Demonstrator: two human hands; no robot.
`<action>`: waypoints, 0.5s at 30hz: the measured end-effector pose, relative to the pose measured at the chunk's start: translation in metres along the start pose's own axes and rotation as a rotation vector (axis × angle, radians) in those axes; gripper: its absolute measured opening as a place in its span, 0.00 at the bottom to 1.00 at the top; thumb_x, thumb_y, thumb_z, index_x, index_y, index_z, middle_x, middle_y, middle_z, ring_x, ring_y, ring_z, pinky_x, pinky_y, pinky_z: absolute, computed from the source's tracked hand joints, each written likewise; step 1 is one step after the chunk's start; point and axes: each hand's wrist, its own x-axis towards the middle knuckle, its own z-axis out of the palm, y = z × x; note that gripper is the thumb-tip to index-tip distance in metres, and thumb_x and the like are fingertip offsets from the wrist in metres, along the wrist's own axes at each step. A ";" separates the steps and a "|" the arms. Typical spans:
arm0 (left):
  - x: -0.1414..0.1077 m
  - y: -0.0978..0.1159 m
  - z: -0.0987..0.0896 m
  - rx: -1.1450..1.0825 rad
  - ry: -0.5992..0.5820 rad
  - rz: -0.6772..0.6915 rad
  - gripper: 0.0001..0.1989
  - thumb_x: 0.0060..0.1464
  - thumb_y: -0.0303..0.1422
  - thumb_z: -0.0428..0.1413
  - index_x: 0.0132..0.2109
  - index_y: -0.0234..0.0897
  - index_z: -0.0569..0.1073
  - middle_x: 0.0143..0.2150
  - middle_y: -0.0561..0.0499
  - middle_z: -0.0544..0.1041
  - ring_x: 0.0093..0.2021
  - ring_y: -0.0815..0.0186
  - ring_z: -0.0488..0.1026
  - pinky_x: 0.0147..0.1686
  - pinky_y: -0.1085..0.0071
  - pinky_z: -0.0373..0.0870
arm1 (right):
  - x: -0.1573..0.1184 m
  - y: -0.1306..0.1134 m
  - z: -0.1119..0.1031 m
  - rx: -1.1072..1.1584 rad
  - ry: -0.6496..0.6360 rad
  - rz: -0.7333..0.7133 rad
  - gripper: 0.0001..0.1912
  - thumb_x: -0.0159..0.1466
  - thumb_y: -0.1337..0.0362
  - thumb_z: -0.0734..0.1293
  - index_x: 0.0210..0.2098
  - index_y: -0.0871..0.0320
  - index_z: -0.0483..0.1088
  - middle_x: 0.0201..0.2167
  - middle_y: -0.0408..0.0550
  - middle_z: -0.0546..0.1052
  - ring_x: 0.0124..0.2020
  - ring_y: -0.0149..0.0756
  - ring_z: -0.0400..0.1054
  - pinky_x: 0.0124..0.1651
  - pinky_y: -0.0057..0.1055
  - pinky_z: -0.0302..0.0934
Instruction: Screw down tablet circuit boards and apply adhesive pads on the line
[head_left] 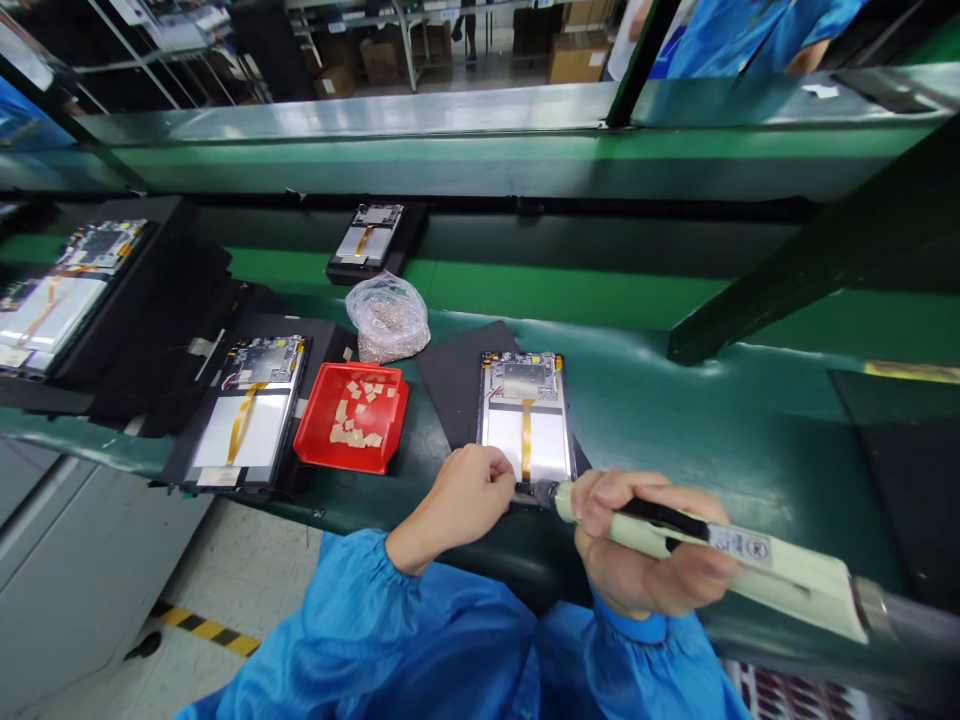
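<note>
An opened tablet (559,420), its circuit board and orange ribbon cable exposed, lies on a black foam sheet (455,385) in front of me. My right hand (645,545) is wrapped around a pale green electric screwdriver (795,575), held almost level. The tool's tip points left, at the tablet's near edge. Close to that tip, my left hand (469,495) is closed at the tablet's lower left corner, its fingertips pinched together. Whatever those fingers hold, if anything, is hidden. To the left, a red tray (311,450) contains small beige pieces.
A clear plastic bag (386,310) of tiny parts sits behind the tray. More opened tablets rest on black foam, one at left (255,425), one farther left (67,300) and one at the back (367,240). A green metal post (787,260) slants across the right side.
</note>
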 end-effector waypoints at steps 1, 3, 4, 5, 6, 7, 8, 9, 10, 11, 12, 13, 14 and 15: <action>0.000 0.000 0.001 0.006 0.004 -0.002 0.10 0.54 0.28 0.52 0.26 0.37 0.73 0.21 0.53 0.75 0.25 0.67 0.70 0.28 0.73 0.59 | 0.002 0.001 0.001 0.007 0.029 0.004 0.19 0.68 0.46 0.66 0.39 0.55 0.76 0.28 0.43 0.79 0.15 0.29 0.65 0.19 0.31 0.64; 0.001 -0.001 0.002 0.018 0.011 -0.007 0.09 0.53 0.28 0.52 0.27 0.37 0.73 0.22 0.53 0.75 0.25 0.67 0.70 0.28 0.73 0.60 | 0.006 0.003 0.003 0.013 0.091 0.019 0.19 0.67 0.46 0.66 0.36 0.56 0.75 0.26 0.41 0.78 0.13 0.28 0.63 0.17 0.30 0.62; 0.001 -0.001 0.002 0.022 0.013 -0.009 0.09 0.53 0.28 0.52 0.27 0.37 0.74 0.22 0.53 0.75 0.25 0.67 0.71 0.28 0.72 0.60 | 0.008 0.003 0.004 0.011 0.117 0.026 0.19 0.67 0.46 0.66 0.35 0.56 0.75 0.25 0.41 0.78 0.13 0.27 0.63 0.17 0.29 0.62; 0.001 -0.001 0.003 0.025 0.015 -0.011 0.09 0.54 0.28 0.52 0.27 0.37 0.74 0.22 0.53 0.76 0.25 0.67 0.71 0.28 0.72 0.60 | 0.009 0.004 0.004 0.010 0.135 0.030 0.19 0.66 0.46 0.66 0.34 0.56 0.74 0.25 0.40 0.78 0.12 0.27 0.62 0.17 0.29 0.61; 0.001 -0.002 0.003 0.029 0.017 -0.011 0.09 0.54 0.28 0.52 0.27 0.37 0.74 0.22 0.53 0.76 0.25 0.67 0.71 0.28 0.72 0.60 | 0.010 0.004 0.004 0.007 0.150 0.033 0.19 0.66 0.46 0.67 0.33 0.56 0.74 0.24 0.40 0.78 0.12 0.28 0.62 0.17 0.29 0.61; 0.001 -0.002 0.003 0.034 0.019 -0.010 0.09 0.54 0.28 0.52 0.27 0.37 0.74 0.22 0.53 0.76 0.25 0.66 0.71 0.28 0.72 0.61 | 0.010 0.005 0.004 0.006 0.161 0.036 0.19 0.66 0.46 0.67 0.32 0.56 0.74 0.24 0.40 0.78 0.12 0.28 0.62 0.16 0.29 0.61; 0.001 -0.002 0.003 0.037 0.020 -0.010 0.09 0.54 0.28 0.52 0.27 0.37 0.74 0.22 0.53 0.76 0.25 0.66 0.71 0.29 0.72 0.61 | 0.010 0.005 0.004 0.007 0.166 0.040 0.20 0.65 0.46 0.67 0.32 0.56 0.73 0.24 0.40 0.78 0.12 0.28 0.62 0.16 0.29 0.61; 0.000 -0.002 0.003 0.041 0.022 -0.009 0.09 0.54 0.28 0.52 0.27 0.37 0.74 0.22 0.52 0.76 0.25 0.66 0.71 0.29 0.72 0.61 | 0.010 0.005 0.003 0.010 0.166 0.048 0.20 0.65 0.45 0.67 0.31 0.56 0.73 0.24 0.40 0.78 0.12 0.27 0.62 0.16 0.29 0.61; 0.000 -0.002 0.003 0.045 0.024 -0.010 0.09 0.54 0.28 0.52 0.27 0.37 0.74 0.22 0.52 0.76 0.25 0.66 0.72 0.28 0.73 0.61 | 0.010 0.005 0.003 0.015 0.166 0.055 0.20 0.65 0.45 0.67 0.31 0.56 0.73 0.24 0.40 0.78 0.12 0.27 0.62 0.16 0.29 0.61; 0.000 -0.002 0.003 0.048 0.025 -0.011 0.09 0.54 0.27 0.52 0.27 0.37 0.74 0.22 0.52 0.76 0.25 0.66 0.72 0.28 0.73 0.61 | 0.010 0.005 0.003 0.021 0.164 0.064 0.20 0.65 0.45 0.67 0.31 0.56 0.73 0.24 0.40 0.77 0.12 0.26 0.62 0.17 0.29 0.61; 0.000 -0.002 0.003 0.050 0.025 -0.012 0.09 0.54 0.27 0.52 0.28 0.37 0.74 0.22 0.52 0.76 0.25 0.66 0.72 0.28 0.73 0.61 | 0.010 0.005 0.003 0.025 0.160 0.071 0.20 0.65 0.45 0.67 0.32 0.56 0.73 0.24 0.40 0.77 0.12 0.26 0.62 0.17 0.28 0.61; 0.000 -0.002 0.003 0.052 0.026 -0.015 0.09 0.54 0.27 0.52 0.28 0.37 0.74 0.22 0.52 0.76 0.25 0.66 0.72 0.28 0.73 0.61 | 0.009 0.004 0.003 0.028 0.155 0.076 0.19 0.65 0.45 0.68 0.32 0.55 0.73 0.24 0.40 0.77 0.12 0.26 0.62 0.17 0.28 0.61; 0.000 -0.001 0.003 0.055 0.028 -0.016 0.09 0.54 0.27 0.52 0.28 0.37 0.74 0.22 0.52 0.76 0.25 0.66 0.73 0.28 0.73 0.62 | 0.009 0.004 0.003 0.030 0.154 0.077 0.19 0.64 0.45 0.68 0.32 0.55 0.73 0.24 0.40 0.77 0.12 0.26 0.62 0.17 0.28 0.61; 0.000 -0.001 0.003 0.057 0.028 -0.017 0.09 0.54 0.27 0.52 0.28 0.37 0.74 0.22 0.52 0.76 0.26 0.66 0.73 0.29 0.73 0.62 | 0.009 0.004 0.003 0.032 0.153 0.077 0.18 0.64 0.46 0.68 0.33 0.55 0.73 0.24 0.40 0.77 0.11 0.26 0.62 0.17 0.28 0.61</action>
